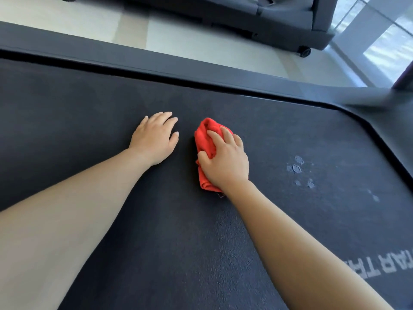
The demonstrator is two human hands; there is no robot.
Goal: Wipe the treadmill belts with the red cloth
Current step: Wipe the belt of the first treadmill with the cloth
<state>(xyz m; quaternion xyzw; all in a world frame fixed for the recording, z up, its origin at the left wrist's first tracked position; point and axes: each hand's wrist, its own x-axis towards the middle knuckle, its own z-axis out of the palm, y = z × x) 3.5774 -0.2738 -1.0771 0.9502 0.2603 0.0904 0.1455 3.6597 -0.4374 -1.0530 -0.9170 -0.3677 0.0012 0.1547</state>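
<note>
- One red cloth (206, 142) lies bunched on the treadmill belt (89, 113), near the middle of the view, wadded into a thick pad rather than spread flat; a pad like that probably gives the palm something firm to bear down on.
- Pressed on top of it is the right hand (224, 158), fingers curled over the folds and clamped on the fabric, thumb tucked against its left edge, so the wad should travel with the hand instead of sliding out.
- Just beside the cloth, not touching it, the left hand (155, 136) rests flat and empty on the belt with fingers loosely spread; it looks like a brace taking body weight while the person leans forward.
- Several pale spots (297, 168) mark the belt to the right of the cloth, apart from it; they seem a likely target for a coming stroke.
- Faded white lettering (380, 268) shows at the lower right of the belt.
- Beyond the belt runs the dark side rail (156, 61), then pale floor (201, 39).
- A second treadmill (279, 16) stands further off, its belt out of view, so more wiping likely remains.
</note>
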